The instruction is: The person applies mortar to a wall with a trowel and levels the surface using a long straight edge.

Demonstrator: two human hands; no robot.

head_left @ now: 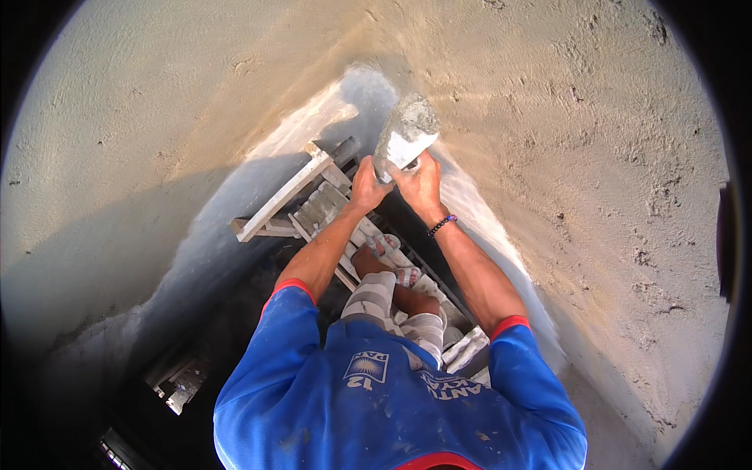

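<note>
Both my hands grip a grey wooden plastering float (406, 133) loaded with wet cement, held up against the corner where two plastered walls meet. My left hand (366, 186) holds its lower left edge. My right hand (421, 182), with a beaded bracelet (441, 225) on the wrist, holds its lower right side. I stand in sandals (395, 260) on a plank scaffold (313, 205) below.
Rough sand-coloured plaster wall (595, 157) rises at the right and a smoother one (141, 133) at the left. A white unplastered strip (478, 211) runs down the corner. Dark floor with a bright object (178, 385) lies far below at the lower left.
</note>
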